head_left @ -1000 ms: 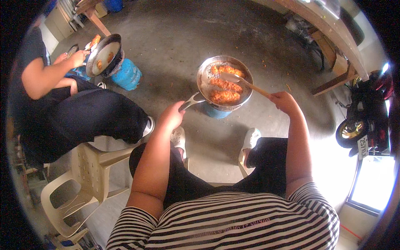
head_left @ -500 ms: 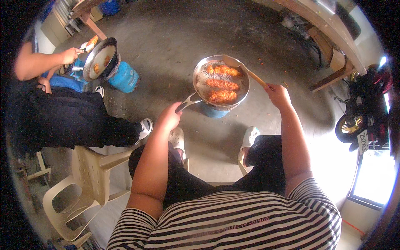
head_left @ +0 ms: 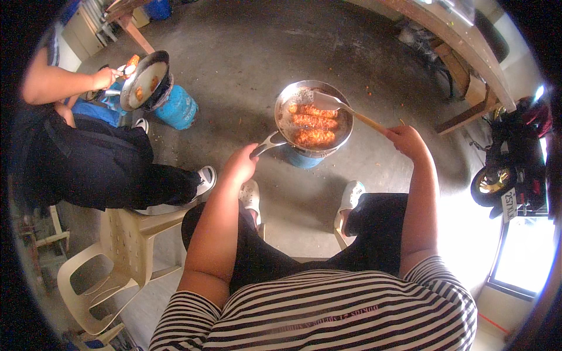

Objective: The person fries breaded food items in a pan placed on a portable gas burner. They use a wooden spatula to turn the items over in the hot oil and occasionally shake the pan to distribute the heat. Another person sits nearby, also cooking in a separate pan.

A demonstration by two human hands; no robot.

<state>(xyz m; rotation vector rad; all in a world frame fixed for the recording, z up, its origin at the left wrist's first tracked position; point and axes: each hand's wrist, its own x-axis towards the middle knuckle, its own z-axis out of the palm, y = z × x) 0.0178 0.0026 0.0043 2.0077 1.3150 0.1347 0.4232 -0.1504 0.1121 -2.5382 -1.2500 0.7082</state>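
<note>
My left hand (head_left: 240,164) is closed round the handle of a frying pan (head_left: 350,126), which sits over a small blue gas cylinder (head_left: 303,159) on the floor. Three long orange-brown fried pieces (head_left: 315,138) lie side by side in bubbling oil. In my right hand (head_left: 408,142) is the wooden handle of a spatula (head_left: 366,120), entering the pan from the right. Its pale, flat head rests against the farthest piece and covers part of it; whether it reaches underneath cannot be seen.
On the left a seated person's hand (head_left: 105,78) holds utensils with a fried piece above a tilted dark pan (head_left: 130,103), beside another blue cylinder (head_left: 177,108). Beige plastic chairs (head_left: 126,248) stand lower left. A wooden table (head_left: 456,47) and a motorcycle (head_left: 497,178) are at right.
The spatula head has moved from the pan's far rim inward onto the farthest piece, and that piece has shifted slightly nearer. My right hand has moved right and nearer.
</note>
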